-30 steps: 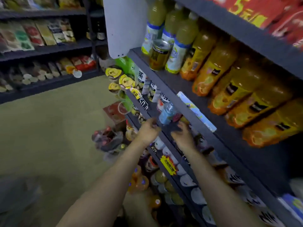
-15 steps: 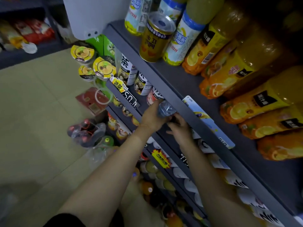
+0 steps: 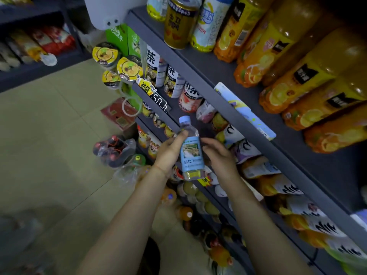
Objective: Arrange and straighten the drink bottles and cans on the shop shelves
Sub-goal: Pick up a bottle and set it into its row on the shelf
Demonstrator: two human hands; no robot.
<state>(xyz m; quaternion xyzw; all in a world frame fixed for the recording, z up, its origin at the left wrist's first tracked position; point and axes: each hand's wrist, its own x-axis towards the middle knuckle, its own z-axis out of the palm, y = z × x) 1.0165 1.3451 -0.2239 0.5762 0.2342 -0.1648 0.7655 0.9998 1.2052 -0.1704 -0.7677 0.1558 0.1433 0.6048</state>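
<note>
Two bare arms show, and no sleeves cover them from the elbows down to the hands. The left hand (image 3: 170, 150) has a thin reddish string band (image 3: 160, 168) around its wrist. The right hand (image 3: 220, 155) has no ring, no watch and no band on it, and both hands have short, plain nails with no glove on either one.

Water bottle (image 3: 191, 153): pale blue cap, blue-white label. Can (image 3: 179, 22): gold. Juice bottles (image 3: 294, 84): orange. Shelf (image 3: 208, 62): dark grey.
</note>
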